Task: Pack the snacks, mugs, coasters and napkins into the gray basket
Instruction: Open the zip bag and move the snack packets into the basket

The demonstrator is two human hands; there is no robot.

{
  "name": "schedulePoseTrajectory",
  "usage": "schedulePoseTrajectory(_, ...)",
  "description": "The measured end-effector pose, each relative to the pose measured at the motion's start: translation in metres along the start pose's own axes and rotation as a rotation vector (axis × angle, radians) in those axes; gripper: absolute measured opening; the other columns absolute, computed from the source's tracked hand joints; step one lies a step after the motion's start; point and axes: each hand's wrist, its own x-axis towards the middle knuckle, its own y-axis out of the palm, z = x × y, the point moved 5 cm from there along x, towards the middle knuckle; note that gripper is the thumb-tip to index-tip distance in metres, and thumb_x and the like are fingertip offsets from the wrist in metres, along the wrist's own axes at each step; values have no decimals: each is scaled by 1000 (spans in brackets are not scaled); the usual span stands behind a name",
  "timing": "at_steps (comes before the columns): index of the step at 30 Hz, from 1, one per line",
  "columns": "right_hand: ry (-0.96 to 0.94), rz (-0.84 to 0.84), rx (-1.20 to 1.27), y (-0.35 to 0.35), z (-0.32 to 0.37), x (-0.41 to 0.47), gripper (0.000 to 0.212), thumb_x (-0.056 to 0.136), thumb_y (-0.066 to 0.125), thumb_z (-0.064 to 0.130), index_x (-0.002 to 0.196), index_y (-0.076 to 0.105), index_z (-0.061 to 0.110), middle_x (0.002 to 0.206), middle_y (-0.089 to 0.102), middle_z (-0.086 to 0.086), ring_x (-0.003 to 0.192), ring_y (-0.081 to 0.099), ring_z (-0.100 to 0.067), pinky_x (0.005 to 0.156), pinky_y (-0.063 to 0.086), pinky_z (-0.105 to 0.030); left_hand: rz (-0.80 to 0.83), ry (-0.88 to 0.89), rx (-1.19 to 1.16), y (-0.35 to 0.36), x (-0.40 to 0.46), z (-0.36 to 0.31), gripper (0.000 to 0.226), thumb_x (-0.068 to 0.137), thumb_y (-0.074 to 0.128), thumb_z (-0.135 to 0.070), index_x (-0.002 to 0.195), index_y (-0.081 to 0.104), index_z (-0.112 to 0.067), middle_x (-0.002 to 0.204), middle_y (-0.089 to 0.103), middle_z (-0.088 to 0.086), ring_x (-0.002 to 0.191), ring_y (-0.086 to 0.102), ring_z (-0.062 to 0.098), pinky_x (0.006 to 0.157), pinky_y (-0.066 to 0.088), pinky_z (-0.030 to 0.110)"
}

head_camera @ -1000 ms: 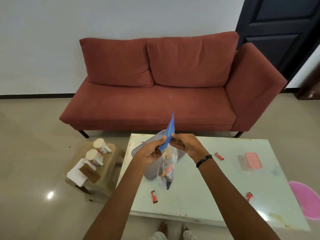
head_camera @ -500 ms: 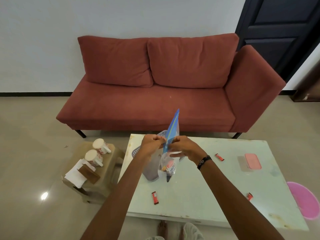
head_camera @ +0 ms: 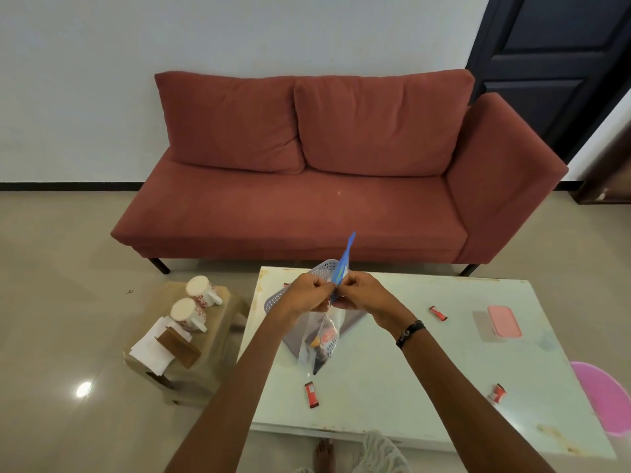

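My left hand [head_camera: 309, 293] and my right hand [head_camera: 358, 291] pinch the blue top strip of a clear zip bag [head_camera: 322, 343] holding snack packets. The bag hangs in front of the gray basket [head_camera: 283, 295], which stands on the white table [head_camera: 392, 380] and is partly hidden by my hands. Three small red snack bars lie loose on the table: one near the front [head_camera: 311, 394], one at the right [head_camera: 437, 313], one at the front right [head_camera: 496, 394]. Two white mugs [head_camera: 201, 291] [head_camera: 187, 314], white napkins [head_camera: 150, 349] and brown coasters [head_camera: 177, 346] sit on a low stool at the left.
A pink lidded box [head_camera: 503, 320] rests at the table's right side. A pink tub [head_camera: 606, 397] stands on the floor beyond the table's right edge. A red sofa [head_camera: 307, 186] runs behind the table. A dark door [head_camera: 553, 63] is at the back right.
My two hands have come closer together along the bag's blue top strip, and the bag has risen slightly. The view has shifted a little.
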Motion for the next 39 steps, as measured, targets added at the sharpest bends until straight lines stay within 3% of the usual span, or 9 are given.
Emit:
schedulePoseTrajectory(3, -25, -7, -61, 2, 0, 2, 9, 86, 62, 8, 87, 55, 2, 100, 68, -19, 79, 68, -18, 65, 58, -16, 142, -39, 126, 0, -9, 1, 26, 94, 38, -22, 75, 54, -16, 64, 51, 0, 55, 46, 8, 49, 43, 13)
schedulePoseTrajectory(7, 99, 104, 21, 8, -4, -2, 16, 90, 53, 14, 79, 63, 9, 88, 70, -9, 77, 65, -13, 81, 57, -24, 121, 109, 31, 0, -9, 6, 31, 97, 37, -18, 69, 50, -16, 61, 46, -1, 54, 39, 8, 50, 35, 16)
schedulePoseTrajectory(11, 202, 224, 195, 15, -16, -8, 17, 89, 46, 16, 79, 58, 9, 69, 58, -1, 62, 50, -9, 64, 44, -19, 9, 168, -73, 6, -9, 12, 35, 95, 38, -12, 61, 45, -17, 55, 40, -1, 50, 33, 8, 44, 29, 13)
schedulePoseTrajectory(20, 88, -179, 536, 31, -34, -15, 32, 91, 37, 9, 60, 43, 15, 53, 42, 2, 47, 38, -5, 51, 37, -16, -319, 28, -492, 30, -12, 26, 32, 93, 38, -8, 63, 46, -15, 64, 47, 4, 61, 49, 11, 53, 47, 16)
schedulePoseTrajectory(24, 2, -307, 610, 36, -34, -21, 27, 91, 34, 4, 66, 41, 12, 61, 39, -3, 54, 39, -7, 47, 40, -14, -378, 91, -492, 34, -16, 27, 33, 94, 38, -10, 63, 46, -16, 68, 50, 8, 72, 53, 23, 65, 49, 33)
schedulePoseTrajectory(31, -52, -488, 706, 43, -35, -27, 20, 93, 35, 9, 92, 54, 5, 81, 53, -13, 73, 53, -13, 56, 51, -22, -380, 243, -448, 41, -24, 19, 33, 95, 40, -15, 64, 46, -24, 64, 49, -2, 62, 51, 7, 59, 47, 19)
schedulePoseTrajectory(33, -66, -489, 791, 45, -34, -29, 20, 94, 35, 10, 99, 54, 4, 82, 55, -10, 76, 55, -15, 55, 54, -20, -362, 259, -364, 43, -25, 18, 33, 95, 37, -20, 63, 42, -28, 62, 45, -7, 53, 48, 0, 51, 39, 7)
schedulePoseTrajectory(35, -69, -455, 801, 42, -36, -27, 16, 93, 36, 10, 95, 51, 5, 76, 52, -7, 71, 52, -14, 50, 50, -18, -368, 252, -378, 43, -25, 19, 31, 94, 38, -16, 64, 43, -23, 63, 45, -4, 55, 47, 0, 54, 41, 11)
schedulePoseTrajectory(39, 17, -136, 437, 19, -38, -15, 12, 87, 43, 16, 80, 51, 10, 68, 45, -8, 60, 40, -14, 59, 39, -25, -309, 257, -373, 34, -19, 21, 31, 94, 38, -4, 65, 43, -13, 61, 44, 4, 56, 44, 9, 52, 43, 19)
